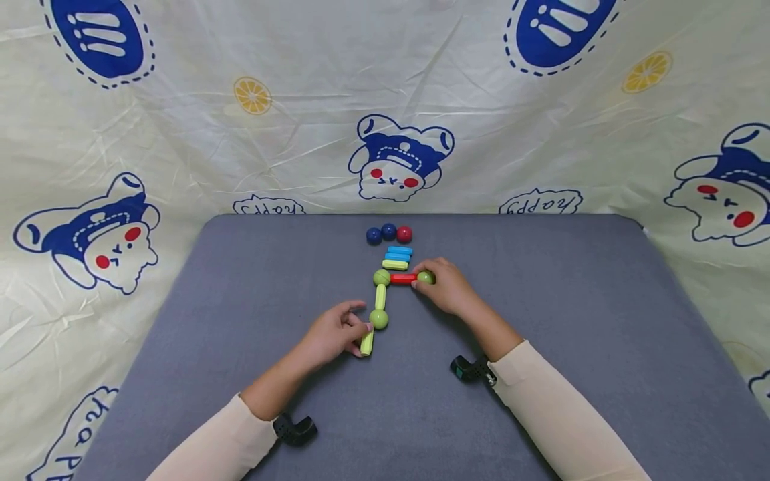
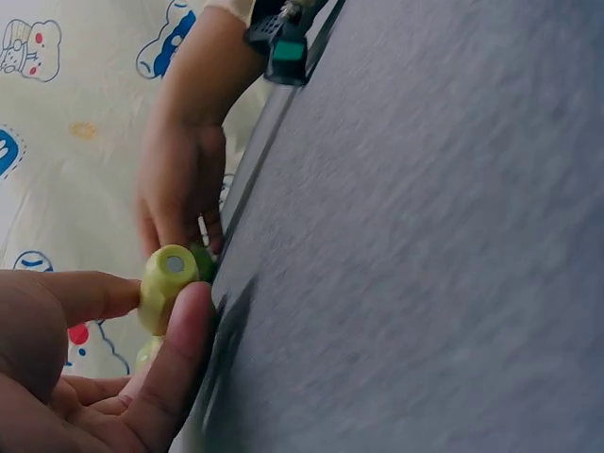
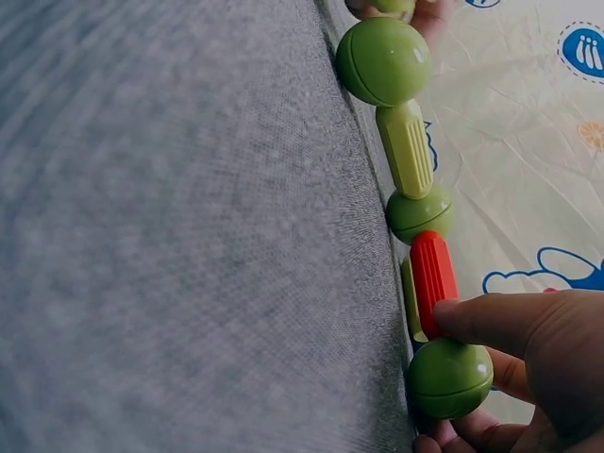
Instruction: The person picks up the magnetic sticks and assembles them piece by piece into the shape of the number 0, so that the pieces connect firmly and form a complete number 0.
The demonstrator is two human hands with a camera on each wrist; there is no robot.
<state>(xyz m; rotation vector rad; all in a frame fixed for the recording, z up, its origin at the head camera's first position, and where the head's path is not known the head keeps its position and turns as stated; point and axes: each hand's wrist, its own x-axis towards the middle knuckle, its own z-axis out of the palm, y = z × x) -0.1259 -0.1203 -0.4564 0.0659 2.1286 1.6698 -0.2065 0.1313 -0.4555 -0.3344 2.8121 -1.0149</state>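
Observation:
Green balls and ribbed magnetic sticks form a bent chain on the table. From the corner ball (image 1: 381, 278), a red stick (image 3: 433, 278) runs right to an end ball (image 3: 450, 379). A yellow-green stick (image 1: 380, 297) leads from that corner toward the near side, to another green ball (image 1: 379, 319). Beyond it lies the chain's last yellow-green stick (image 1: 366, 344), whose end shows a grey disc in the left wrist view. My left hand (image 1: 337, 331) pinches this stick between finger and thumb. My right hand (image 1: 444, 286) holds the red stick and end ball, thumb on the stick.
Just behind the chain lie two blue sticks (image 1: 399, 254) and a spare yellow-green stick (image 1: 395, 265). Farther back sit two dark blue balls (image 1: 381, 233) and a red ball (image 1: 404, 234). A patterned cloth (image 1: 301, 153) hangs behind the grey table (image 1: 271, 267).

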